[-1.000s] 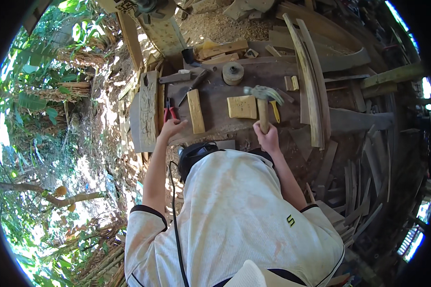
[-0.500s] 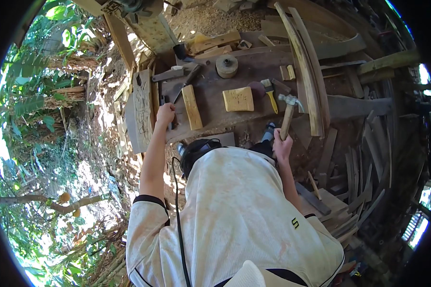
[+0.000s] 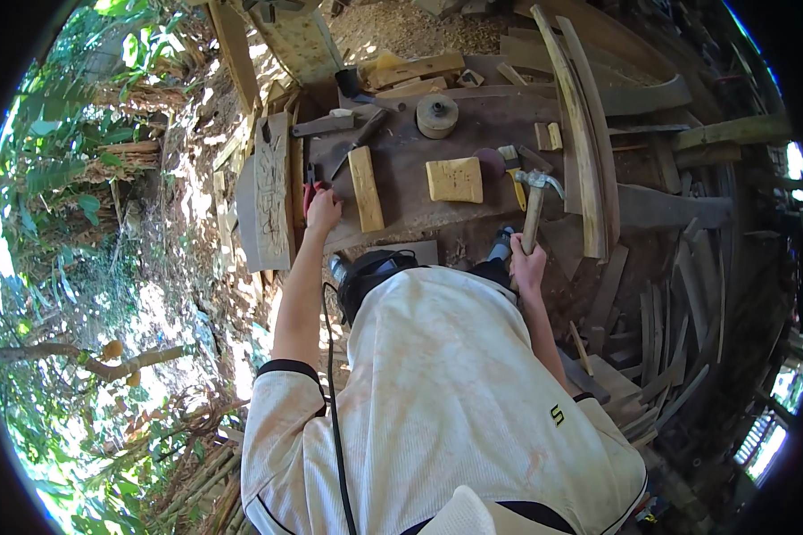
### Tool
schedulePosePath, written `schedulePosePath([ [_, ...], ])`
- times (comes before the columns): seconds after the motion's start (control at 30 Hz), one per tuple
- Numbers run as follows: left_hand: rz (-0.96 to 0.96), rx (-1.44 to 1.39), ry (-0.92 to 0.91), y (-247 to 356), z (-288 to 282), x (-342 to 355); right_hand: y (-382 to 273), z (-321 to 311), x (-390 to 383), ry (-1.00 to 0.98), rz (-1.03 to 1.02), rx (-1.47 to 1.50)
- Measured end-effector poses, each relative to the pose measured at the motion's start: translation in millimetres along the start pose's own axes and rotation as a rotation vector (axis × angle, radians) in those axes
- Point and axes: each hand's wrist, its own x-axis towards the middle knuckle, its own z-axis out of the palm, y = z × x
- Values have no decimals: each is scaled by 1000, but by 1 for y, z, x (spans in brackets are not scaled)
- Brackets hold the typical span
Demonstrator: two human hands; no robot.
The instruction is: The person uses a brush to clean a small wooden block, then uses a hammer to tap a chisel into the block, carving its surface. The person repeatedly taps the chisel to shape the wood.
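Holding the hammer (image 3: 533, 207) by its wooden handle, the right hand (image 3: 526, 266) has lifted it off the bench (image 3: 419, 169), fingers wrapped tight. The left hand (image 3: 323, 210) now rests beside the red pliers (image 3: 310, 183), fingers curled, near the narrow wood block (image 3: 366, 188).

No packages, labels, signs or screens.

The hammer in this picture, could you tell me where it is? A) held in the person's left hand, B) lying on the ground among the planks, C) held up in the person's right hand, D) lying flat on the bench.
C: the right hand grips the wooden handle of the hammer, with its metal head raised near the bench edge, while the left hand rests on the bench by the red-handled pliers.
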Motion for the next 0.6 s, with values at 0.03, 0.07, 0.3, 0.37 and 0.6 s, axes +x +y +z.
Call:
schedulePosePath([
  [0.03,-57,-138,23,3,0,1,-1,1,2,-11,-5,-27],
  [0.07,-115,-275,47,7,-1,0,-3,3,5,-24,-10,-52],
  [0.3,-53,-467,-22,73,-32,8,-15,32,38,-152,-82,-75],
  [0.37,51,-455,-82,97,-39,13,-23,43,50,-199,-160,-97],
  [0.6,120,-509,-377,139,-28,40,-21,80,108,-353,-430,-597],
])
